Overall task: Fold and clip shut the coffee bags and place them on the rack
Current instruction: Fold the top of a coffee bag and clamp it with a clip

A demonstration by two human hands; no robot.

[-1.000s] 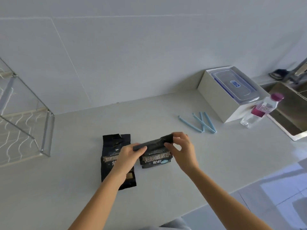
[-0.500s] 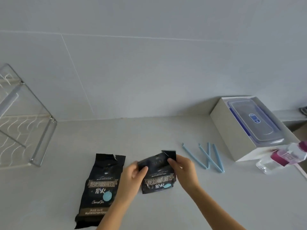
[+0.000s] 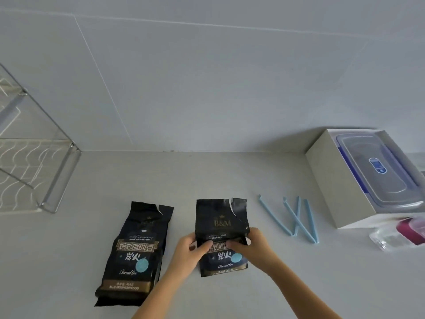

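Two black coffee bags lie on the pale counter. The right bag (image 3: 221,217) has its torn top flattened out away from me; my left hand (image 3: 189,250) grips its left edge and my right hand (image 3: 251,246) grips its right edge, thumbs pressed on the front label. The left bag (image 3: 135,252) lies flat beside my left hand, untouched, its top torn open. Several light blue sealing clips (image 3: 296,218) lie loose to the right of the held bag. The wire rack (image 3: 34,166) stands at the far left against the wall.
A white box (image 3: 331,180) holding a clear lidded container (image 3: 377,171) sits at the right by the wall. A plastic water bottle with a magenta cap (image 3: 400,233) lies in front of it. The counter's front edge is below my arms.
The right bag's top, folded over a second ago, now lies unfolded and flat. Both hands slid down from its top to its middle. The view tilted up and came closer.
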